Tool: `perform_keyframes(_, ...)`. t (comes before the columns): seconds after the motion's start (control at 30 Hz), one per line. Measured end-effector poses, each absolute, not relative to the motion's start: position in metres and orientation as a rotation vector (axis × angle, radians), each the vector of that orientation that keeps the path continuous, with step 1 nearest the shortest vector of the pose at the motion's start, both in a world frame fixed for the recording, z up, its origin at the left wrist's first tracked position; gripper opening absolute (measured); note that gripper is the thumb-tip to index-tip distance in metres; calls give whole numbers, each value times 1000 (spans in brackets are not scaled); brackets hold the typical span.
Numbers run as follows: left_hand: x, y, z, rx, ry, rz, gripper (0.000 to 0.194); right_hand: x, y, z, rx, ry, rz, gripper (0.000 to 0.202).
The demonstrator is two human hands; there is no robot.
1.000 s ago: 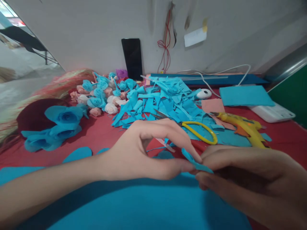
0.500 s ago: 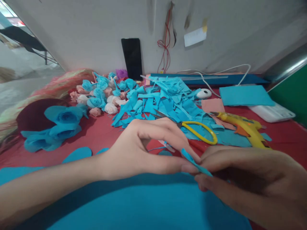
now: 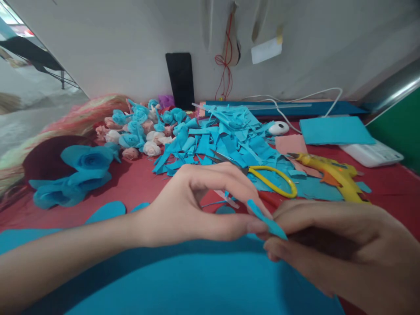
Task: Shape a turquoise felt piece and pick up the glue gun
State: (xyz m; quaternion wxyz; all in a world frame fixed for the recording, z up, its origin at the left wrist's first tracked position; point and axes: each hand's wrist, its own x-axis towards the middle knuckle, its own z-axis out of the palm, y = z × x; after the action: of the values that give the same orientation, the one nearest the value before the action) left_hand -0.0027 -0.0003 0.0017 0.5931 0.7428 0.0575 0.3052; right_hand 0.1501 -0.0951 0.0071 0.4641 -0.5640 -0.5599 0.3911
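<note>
The strip (image 3: 268, 223) of blue is near, right of the middle, above the blue sheet (image 3: 183, 280). The left hand (image 3: 183, 212) is clamped on it between thumb and fingertip, and the right hand (image 3: 377, 245) pinches its right end, so the 2 hands meet there. At left, big blue flowers (image 3: 90, 159) lie over a dark red round thing (image 3: 46, 162); I cannot tell if it is hollow. Right of it, small roses (image 3: 134, 127) are heaped on the red cloth (image 3: 134, 179), beside blue scraps (image 3: 219, 142). The scissors (image 3: 262, 168) lie at the scraps' near edge, left of the glue gun (image 3: 331, 170).

Compared with 1.0 s ago, the strip and the right fingertips sit slightly further left, both grips have held, and the flowers, scraps and tools are unmoved.
</note>
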Motion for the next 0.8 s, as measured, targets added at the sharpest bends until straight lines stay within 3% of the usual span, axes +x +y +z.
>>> perform_keyframes(0.1,-2,1,2,1723,128,721,11,148,-97,6,-1449,-1311,1043,4)
perform_keyframes(0.23,0,2,2,1716,122,739,11,146,-99,6,-1564,-1342,1050,21)
perform_keyframes(0.4,-1,-2,1,1767,141,750,10,146,-97,7,-1590,-1353,1016,26)
perform_keyframes(0.8,2,-2,-1,1824,193,780,6,156,-98,7,-1425,-1223,1429,9)
